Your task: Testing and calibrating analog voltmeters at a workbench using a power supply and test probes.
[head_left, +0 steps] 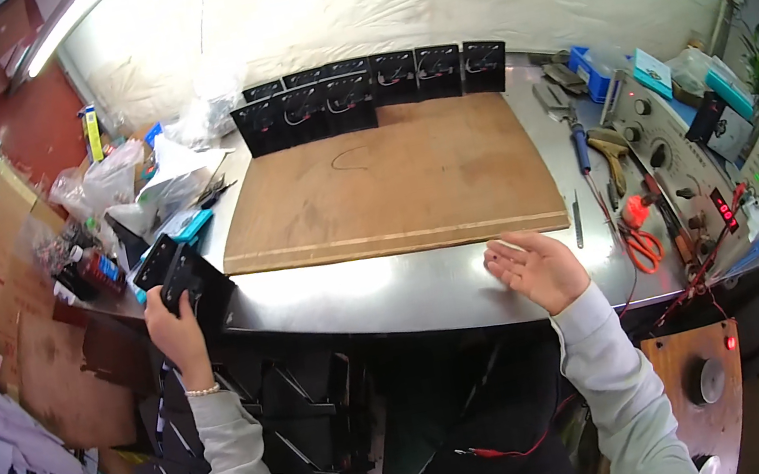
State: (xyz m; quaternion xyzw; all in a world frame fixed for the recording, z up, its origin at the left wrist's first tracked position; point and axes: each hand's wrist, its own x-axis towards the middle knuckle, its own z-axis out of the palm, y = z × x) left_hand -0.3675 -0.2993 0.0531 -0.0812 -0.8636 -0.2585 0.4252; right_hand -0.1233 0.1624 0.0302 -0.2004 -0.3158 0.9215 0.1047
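Observation:
At the bench's left front corner, my left hand [175, 326] is closed on a black panel [198, 287], its thumb and fingers gripping the upper edge. A second black piece [155, 261] stands right beside it; I cannot tell whether the hand touches that too. My right hand [543, 271] is over the metal bench's front edge, palm turned up, fingers stretched and holding nothing. Several black square panels with thin wires [301, 114] stand upright along the far edge of a wooden board [391, 184].
Orange-handled scissors [644, 249], a blue-handled soldering iron [581, 146] and tweezers [577, 220] lie at right. Beside them stands a grey instrument panel with knobs [659, 152]. Plastic bags [110, 178] and a brown bottle [106, 268] crowd the left. More black panels [297, 404] are stacked below the bench.

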